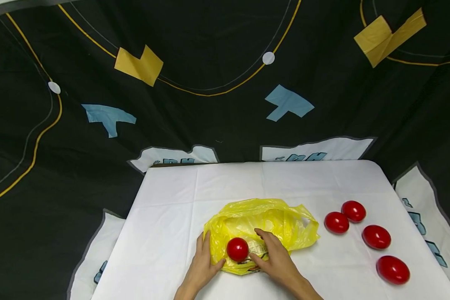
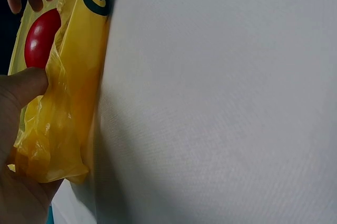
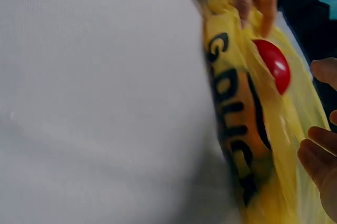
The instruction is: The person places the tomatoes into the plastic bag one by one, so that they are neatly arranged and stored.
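Note:
A yellow plastic bag (image 1: 255,214) lies on the white-covered table with its mouth spread wide. One glossy red egg-shaped piece (image 1: 237,249) sits in the mouth, near the bag's front edge. At the bag's left end, my left hand (image 1: 203,262) grips the plastic, with the thumb (image 2: 32,84) on the inner side and the other fingers partly hidden behind it. My right hand (image 1: 277,260) hovers over the right part of the mouth, fingers apart and loosely bent around nothing. Dark lettering (image 3: 231,103) runs along the bag's side in the right wrist view.
Several more red egg-shaped pieces (image 1: 376,237) rest on the right side of the white table (image 1: 172,200). Behind the table hangs a black cloth (image 1: 210,125) with yellow and blue shapes.

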